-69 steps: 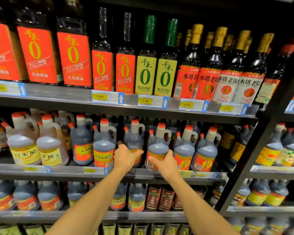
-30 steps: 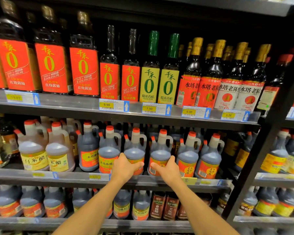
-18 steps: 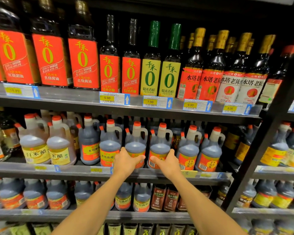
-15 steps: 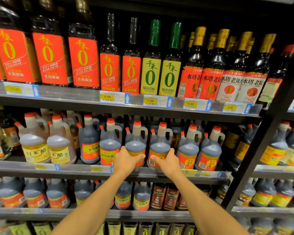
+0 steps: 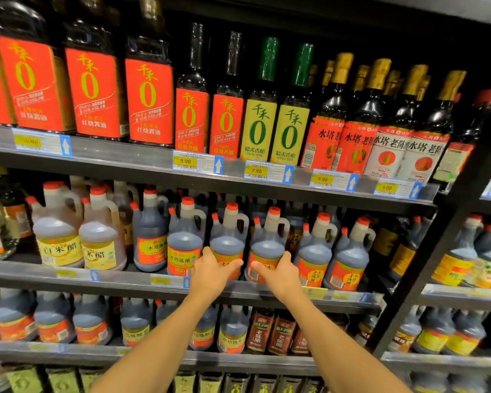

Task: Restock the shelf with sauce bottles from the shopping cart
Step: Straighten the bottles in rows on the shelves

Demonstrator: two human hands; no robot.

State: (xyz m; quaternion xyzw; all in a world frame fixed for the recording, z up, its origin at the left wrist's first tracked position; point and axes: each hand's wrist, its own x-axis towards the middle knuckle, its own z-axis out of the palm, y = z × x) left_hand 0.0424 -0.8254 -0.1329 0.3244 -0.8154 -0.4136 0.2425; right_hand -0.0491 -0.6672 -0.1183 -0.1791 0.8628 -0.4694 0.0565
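On the middle shelf (image 5: 119, 279) stands a row of dark vinegar jugs with red caps and orange labels. My left hand (image 5: 210, 272) grips the lower body of one jug (image 5: 228, 236), thumb across its label. My right hand (image 5: 281, 275) grips the neighbouring jug (image 5: 268, 242) to the right in the same way. Both jugs stand upright at the shelf's front edge. The shopping cart is out of view.
More jugs flank the two held ones, a dark jug (image 5: 183, 242) to the left and another jug (image 5: 315, 251) to the right. Tall bottles (image 5: 257, 109) fill the upper shelf (image 5: 125, 157). The lower shelf (image 5: 238, 361) holds more jugs. A black upright (image 5: 425, 268) divides the bays.
Both hands have stayed on the same two jugs throughout. Only the camera view has shifted slightly up and down.
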